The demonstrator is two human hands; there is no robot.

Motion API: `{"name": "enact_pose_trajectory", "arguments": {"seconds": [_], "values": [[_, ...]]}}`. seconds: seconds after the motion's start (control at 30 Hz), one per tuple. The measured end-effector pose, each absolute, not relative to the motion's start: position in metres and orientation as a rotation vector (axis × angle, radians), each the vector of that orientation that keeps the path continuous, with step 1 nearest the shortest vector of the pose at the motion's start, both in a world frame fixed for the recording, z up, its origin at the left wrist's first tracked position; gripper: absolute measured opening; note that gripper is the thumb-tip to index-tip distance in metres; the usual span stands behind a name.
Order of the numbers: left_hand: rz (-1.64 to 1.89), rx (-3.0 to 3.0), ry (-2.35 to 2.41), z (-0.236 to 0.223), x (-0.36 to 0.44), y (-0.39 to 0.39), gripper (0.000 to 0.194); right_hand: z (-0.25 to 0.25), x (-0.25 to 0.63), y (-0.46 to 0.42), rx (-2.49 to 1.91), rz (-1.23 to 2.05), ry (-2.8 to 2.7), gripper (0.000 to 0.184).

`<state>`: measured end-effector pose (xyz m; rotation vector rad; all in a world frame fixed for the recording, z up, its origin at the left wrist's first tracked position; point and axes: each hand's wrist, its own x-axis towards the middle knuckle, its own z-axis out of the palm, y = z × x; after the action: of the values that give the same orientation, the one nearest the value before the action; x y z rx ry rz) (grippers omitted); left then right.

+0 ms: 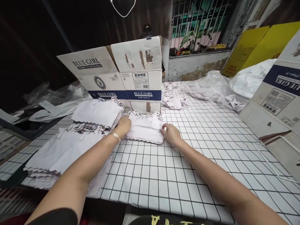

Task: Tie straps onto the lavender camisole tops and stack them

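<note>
A pale camisole top (pixel 146 129) with a wavy hem and ruffled straps lies flat on the table in front of a cardboard box. My left hand (pixel 123 125), with a white band on the wrist, is closed at its left edge; the fingertips are partly hidden. At the right edge, my right hand (pixel 171 134) pinches the fabric between thumb and fingers. Left of my left hand stands a stack of similar tops (pixel 96 113), and nearer to me is a second, taller stack (pixel 58 150), partly covered by my left forearm.
The open Blue Girl carton (pixel 145 81) stands upright behind the top. More loose pale garments (pixel 174 100) lie beyond it at right. Clear plastic bags (pixel 211 86) and another carton (pixel 276 103) occupy the right side. A checked cloth (pixel 187 175) covers the table.
</note>
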<state>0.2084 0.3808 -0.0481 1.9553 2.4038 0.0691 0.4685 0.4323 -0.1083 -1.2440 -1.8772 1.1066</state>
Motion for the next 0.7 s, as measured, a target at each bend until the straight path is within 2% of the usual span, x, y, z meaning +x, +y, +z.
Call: {"name": "enact_pose_trajectory", "arguments": {"seconds": [0.1, 0.13, 0.2, 0.3, 0.43, 0.57, 0.7], "values": [[0.164, 1.971, 2.486, -0.066, 0.210, 0.380, 0.050, -0.104, 0.460, 0.427, -0.965, 0.579, -2.376, 0.054], [0.162, 1.940, 2.495, -0.074, 0.207, 0.381, 0.056, -0.104, 0.455, 0.428, -0.905, 0.553, -2.530, 0.061], [0.101, 1.733, 2.517, -0.094, 0.197, 0.387, 0.065, -0.105, 0.445, 0.438, -0.878, 0.629, -2.717, 0.065], [0.084, 1.663, 2.561, -0.117, 0.185, 0.395, 0.074, -0.104, 0.443, 0.478, -0.896, 0.780, -2.635, 0.052], [0.231, 1.870, 2.622, -0.116, 0.209, 0.390, 0.069, -0.093, 0.468, 0.566, -1.298, 0.730, -1.905, 0.028], [0.584, 2.170, 2.435, -0.090, 0.266, 0.392, 0.060, -0.086, 0.486, 0.646, -1.420, 0.812, -1.633, 0.017], [0.760, 2.244, 2.070, -0.065, 0.305, 0.404, 0.053, -0.067, 0.504, 0.673, -1.318, 1.031, -1.522, 0.016]]}}
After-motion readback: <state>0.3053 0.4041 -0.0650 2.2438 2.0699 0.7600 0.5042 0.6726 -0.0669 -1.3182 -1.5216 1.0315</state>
